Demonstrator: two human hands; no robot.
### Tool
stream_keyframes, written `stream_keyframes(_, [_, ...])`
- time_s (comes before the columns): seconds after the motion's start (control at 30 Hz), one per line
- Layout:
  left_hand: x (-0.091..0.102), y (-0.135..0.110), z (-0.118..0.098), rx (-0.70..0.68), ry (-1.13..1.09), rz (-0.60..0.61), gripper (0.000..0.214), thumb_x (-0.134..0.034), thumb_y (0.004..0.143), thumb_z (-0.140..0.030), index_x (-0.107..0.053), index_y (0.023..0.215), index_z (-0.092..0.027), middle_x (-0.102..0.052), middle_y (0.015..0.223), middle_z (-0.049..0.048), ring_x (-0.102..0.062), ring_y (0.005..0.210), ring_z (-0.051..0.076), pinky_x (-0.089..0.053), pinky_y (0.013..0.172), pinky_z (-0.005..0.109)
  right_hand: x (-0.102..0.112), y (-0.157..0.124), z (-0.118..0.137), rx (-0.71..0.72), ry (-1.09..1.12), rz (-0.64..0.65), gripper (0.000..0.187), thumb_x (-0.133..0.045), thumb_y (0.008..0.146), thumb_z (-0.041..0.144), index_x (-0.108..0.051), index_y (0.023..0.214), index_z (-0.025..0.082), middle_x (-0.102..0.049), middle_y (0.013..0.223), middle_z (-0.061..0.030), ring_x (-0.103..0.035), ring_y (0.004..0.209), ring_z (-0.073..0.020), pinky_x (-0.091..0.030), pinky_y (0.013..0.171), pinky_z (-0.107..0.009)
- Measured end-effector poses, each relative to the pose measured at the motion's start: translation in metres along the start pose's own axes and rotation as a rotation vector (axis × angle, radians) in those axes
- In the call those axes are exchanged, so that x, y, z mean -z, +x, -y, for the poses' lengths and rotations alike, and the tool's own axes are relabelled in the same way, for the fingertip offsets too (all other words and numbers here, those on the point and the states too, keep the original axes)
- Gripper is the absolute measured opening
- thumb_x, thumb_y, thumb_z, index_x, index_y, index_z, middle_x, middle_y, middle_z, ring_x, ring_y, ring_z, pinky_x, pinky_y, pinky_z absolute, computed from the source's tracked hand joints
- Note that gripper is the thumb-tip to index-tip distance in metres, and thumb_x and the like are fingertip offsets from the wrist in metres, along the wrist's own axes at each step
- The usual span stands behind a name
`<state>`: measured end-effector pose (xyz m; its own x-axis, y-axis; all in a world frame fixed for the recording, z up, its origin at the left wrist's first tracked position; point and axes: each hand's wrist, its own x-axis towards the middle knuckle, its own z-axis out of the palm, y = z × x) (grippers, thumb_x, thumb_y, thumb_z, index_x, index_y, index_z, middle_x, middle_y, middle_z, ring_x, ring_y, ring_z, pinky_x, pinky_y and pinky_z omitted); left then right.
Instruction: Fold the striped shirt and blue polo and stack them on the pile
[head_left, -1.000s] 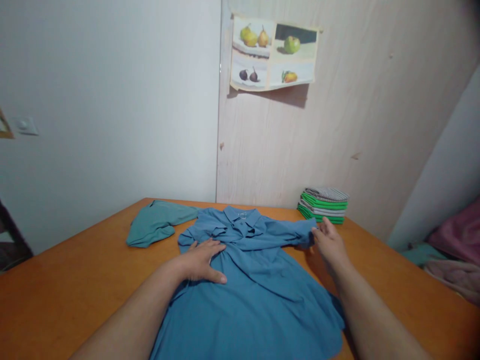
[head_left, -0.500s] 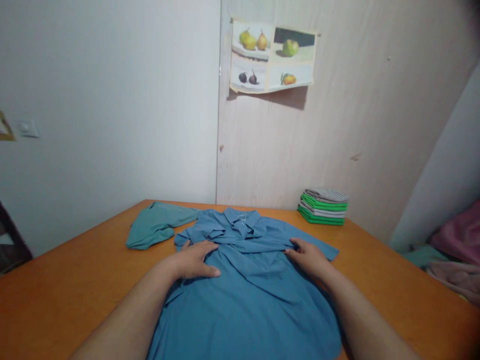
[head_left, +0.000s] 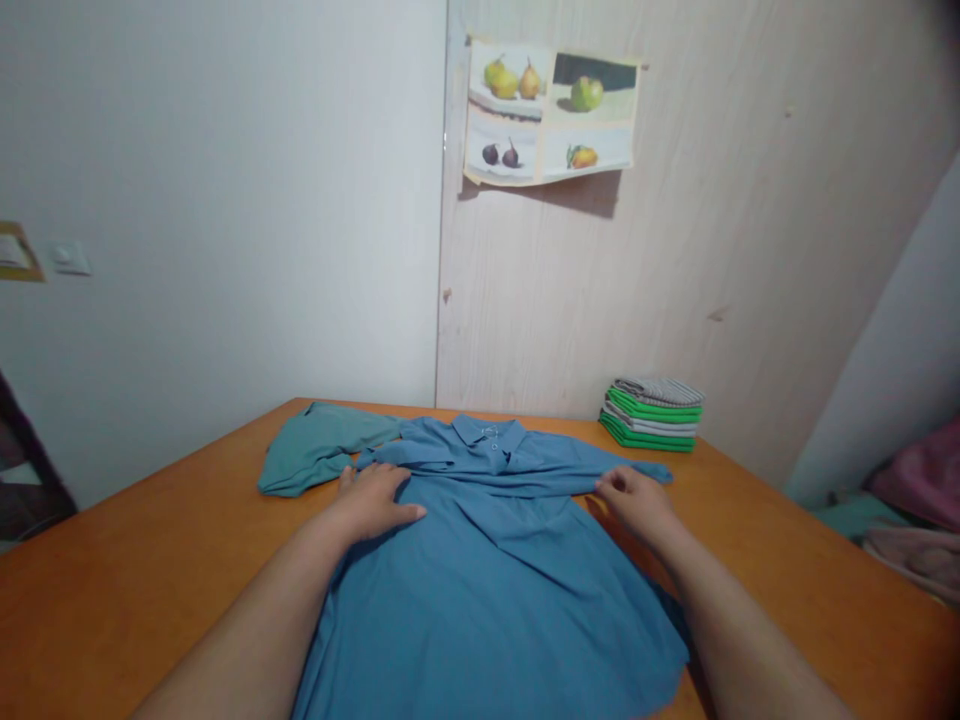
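A blue collared shirt (head_left: 480, 600) lies spread over the table, its collar at the far side and its hem toward me. Folds and creases run across its chest. My left hand (head_left: 375, 500) rests on the shirt's left side, fingers spread and thumb apart. At the right side, my right hand (head_left: 634, 498) has thumb and fingers pinched on the edge of the shirt's right sleeve, which stretches out past the hand. A teal piece of cloth (head_left: 315, 450) lies at the back left, against the shirt's left shoulder.
A neat stack of folded green, white and striped cloths (head_left: 652, 415) sits at the table's back right. The orange-brown table (head_left: 172, 560) meets a wall behind, where a sheet of fruit pictures (head_left: 551, 115) hangs. Pink fabric (head_left: 922, 480) lies beyond the right edge.
My right hand has moved slightly right and closed into a pinch at the sleeve, whose lower edge is pulled up and straighter. My left hand has shifted slightly away from me.
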<state>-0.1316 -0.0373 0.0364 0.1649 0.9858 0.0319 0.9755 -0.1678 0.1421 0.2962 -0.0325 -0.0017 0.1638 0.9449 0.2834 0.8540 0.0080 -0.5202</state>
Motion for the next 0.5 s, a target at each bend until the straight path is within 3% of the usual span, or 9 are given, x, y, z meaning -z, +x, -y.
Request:
stream_keyframes(0.1, [0.001, -0.001, -0.001, -0.027, -0.02, 0.012, 0.069, -0.061, 0.079, -0.063, -0.058, 0.136, -0.024, -0.055, 0.144, 0.0141, -0.046, 0.134, 0.04, -0.023, 0.113, 0.062, -0.002, -0.009, 0.011, 0.033, 0.033, 0.12, 0.033, -0.062, 0.08, 0.05, -0.064, 0.069, 0.019, -0.064, 0.062, -0.0015, -0.056, 0.06, -0.0168, -0.035, 0.056, -0.027])
stream_keyframes(0.2, [-0.002, 0.001, 0.003, -0.056, -0.041, 0.027, 0.066, -0.064, 0.077, -0.058, -0.061, 0.131, -0.02, -0.059, 0.137, 0.0149, -0.054, 0.125, 0.037, -0.038, 0.106, 0.047, -0.008, -0.016, 0.017, 0.046, 0.106, 0.216, 0.023, -0.073, 0.066, 0.036, -0.059, 0.058, 0.02, -0.058, 0.055, 0.0021, -0.048, 0.055, -0.0131, -0.027, 0.053, -0.026])
stream_keyframes(0.3, [-0.005, 0.004, 0.008, -0.049, -0.051, -0.031, 0.061, -0.068, 0.074, -0.054, -0.064, 0.123, -0.019, -0.063, 0.127, 0.0147, -0.059, 0.115, 0.033, -0.044, 0.096, 0.038, -0.008, -0.016, 0.019, 0.042, 0.182, 0.174, 0.018, -0.069, 0.063, 0.024, -0.054, 0.055, 0.02, -0.054, 0.053, 0.0032, -0.044, 0.055, -0.0118, -0.026, 0.053, -0.025])
stream_keyframes(0.4, [-0.005, 0.005, 0.012, -0.002, -0.047, -0.097, 0.051, -0.07, 0.071, -0.05, -0.066, 0.111, -0.019, -0.065, 0.115, 0.0148, -0.061, 0.105, 0.033, -0.046, 0.087, 0.037, 0.001, -0.015, 0.023, 0.01, 0.279, 0.092, 0.019, -0.061, 0.071, 0.031, -0.051, 0.059, 0.021, -0.052, 0.055, 0.0027, -0.044, 0.055, -0.0124, -0.029, 0.052, -0.025])
stream_keyframes(0.5, [-0.005, 0.005, 0.015, 0.029, -0.143, -0.131, 0.026, -0.07, 0.069, -0.036, -0.068, 0.089, -0.02, -0.067, 0.098, 0.0115, -0.062, 0.089, 0.03, -0.044, 0.077, 0.035, 0.014, -0.016, 0.03, -0.079, 0.628, 0.03, 0.02, -0.059, 0.075, 0.037, -0.053, 0.064, 0.021, -0.053, 0.059, 0.0032, -0.048, 0.057, -0.0131, -0.036, 0.053, -0.025])
